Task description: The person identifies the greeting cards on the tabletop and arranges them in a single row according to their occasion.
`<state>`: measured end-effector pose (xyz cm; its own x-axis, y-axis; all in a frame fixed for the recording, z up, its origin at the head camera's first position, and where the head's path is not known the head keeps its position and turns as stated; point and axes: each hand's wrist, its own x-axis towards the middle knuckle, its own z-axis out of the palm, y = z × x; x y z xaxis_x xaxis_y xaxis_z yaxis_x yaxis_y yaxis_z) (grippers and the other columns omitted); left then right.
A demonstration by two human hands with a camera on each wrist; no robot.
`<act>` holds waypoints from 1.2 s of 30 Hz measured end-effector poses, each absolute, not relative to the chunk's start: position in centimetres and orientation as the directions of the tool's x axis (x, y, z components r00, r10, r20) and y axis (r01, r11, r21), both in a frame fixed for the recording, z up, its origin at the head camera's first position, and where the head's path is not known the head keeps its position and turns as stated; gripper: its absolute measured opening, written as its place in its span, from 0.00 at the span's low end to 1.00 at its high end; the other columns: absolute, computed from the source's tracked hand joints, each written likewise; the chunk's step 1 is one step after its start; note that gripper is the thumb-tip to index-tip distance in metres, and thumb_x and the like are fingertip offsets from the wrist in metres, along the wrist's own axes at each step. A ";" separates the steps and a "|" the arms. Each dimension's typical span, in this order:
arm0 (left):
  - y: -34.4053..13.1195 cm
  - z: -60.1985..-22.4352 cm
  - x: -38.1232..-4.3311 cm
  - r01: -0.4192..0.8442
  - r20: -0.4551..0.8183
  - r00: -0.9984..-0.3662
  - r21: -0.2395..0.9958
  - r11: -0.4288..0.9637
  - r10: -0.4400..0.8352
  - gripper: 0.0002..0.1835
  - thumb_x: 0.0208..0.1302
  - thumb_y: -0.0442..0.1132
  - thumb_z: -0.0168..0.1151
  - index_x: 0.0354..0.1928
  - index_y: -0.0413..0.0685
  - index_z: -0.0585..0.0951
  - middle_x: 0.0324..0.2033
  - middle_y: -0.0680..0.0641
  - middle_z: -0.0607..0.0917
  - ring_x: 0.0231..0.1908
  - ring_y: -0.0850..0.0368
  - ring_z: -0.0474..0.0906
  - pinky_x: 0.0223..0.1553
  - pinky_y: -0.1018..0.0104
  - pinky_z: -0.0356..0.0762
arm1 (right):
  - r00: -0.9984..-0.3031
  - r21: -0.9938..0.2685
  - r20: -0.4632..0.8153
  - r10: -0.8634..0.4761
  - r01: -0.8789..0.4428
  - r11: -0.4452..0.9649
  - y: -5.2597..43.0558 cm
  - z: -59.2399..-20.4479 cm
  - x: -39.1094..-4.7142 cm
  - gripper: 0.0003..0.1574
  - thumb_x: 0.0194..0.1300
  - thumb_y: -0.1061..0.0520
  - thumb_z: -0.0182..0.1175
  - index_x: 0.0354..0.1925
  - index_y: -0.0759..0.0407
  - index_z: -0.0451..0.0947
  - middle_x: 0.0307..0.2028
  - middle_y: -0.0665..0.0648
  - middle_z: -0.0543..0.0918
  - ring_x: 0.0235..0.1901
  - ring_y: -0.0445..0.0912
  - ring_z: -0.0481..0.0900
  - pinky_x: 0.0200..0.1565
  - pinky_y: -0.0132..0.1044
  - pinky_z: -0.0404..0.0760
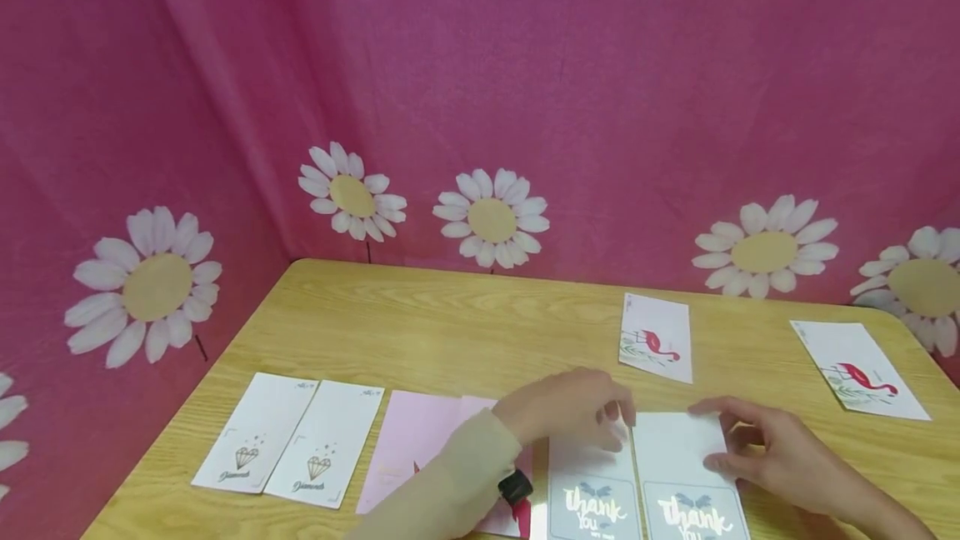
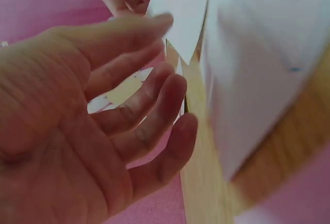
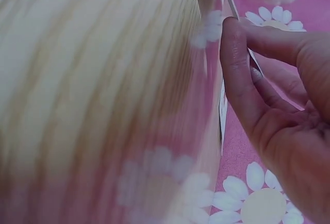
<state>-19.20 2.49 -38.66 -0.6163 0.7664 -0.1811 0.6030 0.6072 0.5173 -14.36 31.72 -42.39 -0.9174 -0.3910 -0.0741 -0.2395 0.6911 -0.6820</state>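
Observation:
Two white cards with a grey "Thank You" panel lie side by side at the table's front. Over the upper part of the left thank-you card (image 1: 592, 467) hovers my left hand (image 1: 566, 407), its fingers loosely bent. The left wrist view shows nothing between that hand's thumb and fingers. My right hand (image 1: 780, 450) holds the right thank-you card (image 1: 681, 452) by its right side. In the right wrist view, thumb and index finger (image 3: 237, 74) pinch the thin edge of this card. Pink cards (image 1: 408, 432) with a red figure are partly hidden under my left sleeve.
Two white diamond cards (image 1: 322, 444) lie to the left on the wooden table (image 1: 450, 319). Farther back are one flamingo card (image 1: 656, 336) and another flamingo card (image 1: 862, 369) near the right edge. A pink daisy-patterned curtain (image 1: 600, 107) hangs behind the table.

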 end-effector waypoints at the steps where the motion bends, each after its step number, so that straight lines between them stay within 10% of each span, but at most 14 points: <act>1: 2.1 -38.6 -18.8 0.610 -0.194 -0.604 0.511 0.605 0.773 0.16 0.63 0.48 0.73 0.52 0.63 0.84 0.43 0.60 0.82 0.42 0.72 0.75 0.46 0.78 0.74 | -0.918 -0.675 -0.075 -0.389 -0.240 0.698 31.7 -42.4 -14.3 0.35 0.58 0.53 0.75 0.62 0.56 0.77 0.36 0.52 0.77 0.30 0.35 0.76 0.31 0.29 0.77; 11: 0.6 -39.4 -16.4 0.688 -0.290 -0.549 0.375 0.621 0.784 0.40 0.52 0.58 0.79 0.69 0.76 0.75 0.48 0.57 0.69 0.45 0.67 0.62 0.41 0.80 0.65 | -0.915 -0.643 -0.128 -0.383 -0.217 0.734 31.3 -42.5 -14.5 0.36 0.56 0.52 0.76 0.61 0.57 0.78 0.36 0.53 0.78 0.31 0.33 0.75 0.31 0.29 0.78; 36: 0.2 -39.7 -15.9 0.681 -0.306 -0.589 0.309 0.664 0.748 0.40 0.55 0.62 0.75 0.70 0.83 0.70 0.53 0.60 0.70 0.46 0.67 0.63 0.41 0.74 0.63 | -0.884 -0.592 -0.159 -0.439 -0.270 0.759 30.5 -42.2 -15.1 0.35 0.59 0.52 0.74 0.63 0.60 0.78 0.31 0.49 0.76 0.29 0.32 0.70 0.27 0.28 0.73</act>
